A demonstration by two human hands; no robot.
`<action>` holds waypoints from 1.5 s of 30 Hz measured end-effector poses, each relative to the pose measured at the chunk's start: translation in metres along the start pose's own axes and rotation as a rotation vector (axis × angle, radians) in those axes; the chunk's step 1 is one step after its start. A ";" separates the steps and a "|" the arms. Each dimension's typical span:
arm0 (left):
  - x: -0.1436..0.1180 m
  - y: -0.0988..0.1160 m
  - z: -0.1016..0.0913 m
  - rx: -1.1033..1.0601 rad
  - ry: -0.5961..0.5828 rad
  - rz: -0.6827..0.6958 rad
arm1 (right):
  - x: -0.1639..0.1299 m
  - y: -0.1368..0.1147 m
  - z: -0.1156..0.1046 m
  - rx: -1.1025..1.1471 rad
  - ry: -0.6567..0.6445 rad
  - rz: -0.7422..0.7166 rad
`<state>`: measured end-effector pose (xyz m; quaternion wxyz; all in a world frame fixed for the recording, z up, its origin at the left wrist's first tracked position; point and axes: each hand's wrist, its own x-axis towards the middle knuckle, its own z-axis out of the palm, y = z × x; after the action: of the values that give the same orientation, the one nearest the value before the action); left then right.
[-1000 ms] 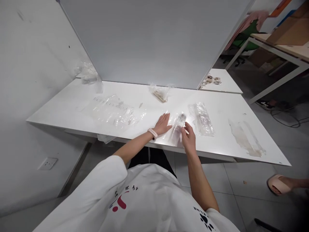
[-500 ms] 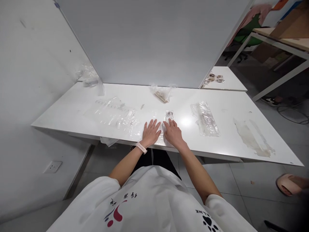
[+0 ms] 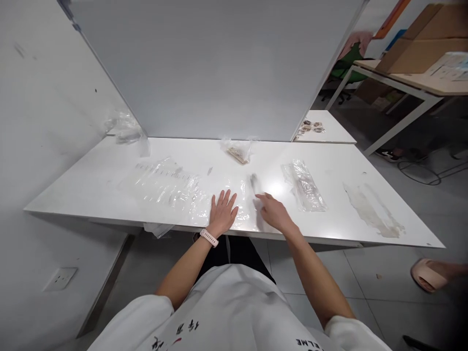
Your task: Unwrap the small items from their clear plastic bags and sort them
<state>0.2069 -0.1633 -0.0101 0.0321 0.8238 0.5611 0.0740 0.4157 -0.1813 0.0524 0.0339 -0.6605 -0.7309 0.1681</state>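
My left hand (image 3: 223, 212), with a pale watch on its wrist, lies flat with fingers spread on thin clear plastic bags (image 3: 204, 207) near the front edge of the white table (image 3: 73, 195). To its right, my right hand (image 3: 275, 213) is blurred; its fingers are stretched out to the left, low over the table. A small clear bag with a dark piece inside (image 3: 253, 182) lies just beyond those fingertips, also blurred. I cannot tell whether the hand touches it.
A spread of clear bags (image 3: 161, 183) lies at the left, a bag of tan pieces (image 3: 237, 148) at the back, and a long clear bag (image 3: 303, 185) at the right. A stain (image 3: 369, 214) marks the right end. Another person's sandalled foot (image 3: 427, 274) is on the floor.
My right hand has slid right, away from my left hand. The small bag has become blurred and sits a little nearer. My left hand has stayed flat on the plastic.
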 end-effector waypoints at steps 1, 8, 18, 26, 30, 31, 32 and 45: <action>0.000 -0.001 0.000 0.002 -0.003 0.001 | -0.006 0.015 0.000 0.040 0.040 0.041; 0.000 -0.002 -0.001 0.008 0.002 0.006 | -0.045 0.037 0.034 0.103 0.499 0.128; -0.001 -0.002 -0.004 -0.001 0.010 0.005 | -0.022 0.009 0.043 0.001 0.309 0.094; 0.001 -0.008 -0.002 -0.016 -0.022 0.008 | -0.045 0.081 0.029 0.232 0.670 0.320; 0.001 -0.009 -0.001 -0.001 0.005 0.015 | -0.042 0.052 0.037 0.079 0.669 0.108; 0.001 -0.009 -0.001 0.003 0.007 0.014 | -0.038 0.043 0.040 0.025 0.597 0.077; 0.001 -0.008 -0.001 0.004 0.004 0.013 | -0.033 0.036 0.041 -0.032 0.525 0.072; 0.000 -0.030 -0.003 0.006 -0.019 0.038 | -0.036 0.103 0.018 0.161 0.650 0.311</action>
<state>0.1787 -0.1517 -0.0112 0.0336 0.8352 0.5450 0.0652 0.5139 -0.2133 0.0114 0.2902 -0.7780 -0.5572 0.0097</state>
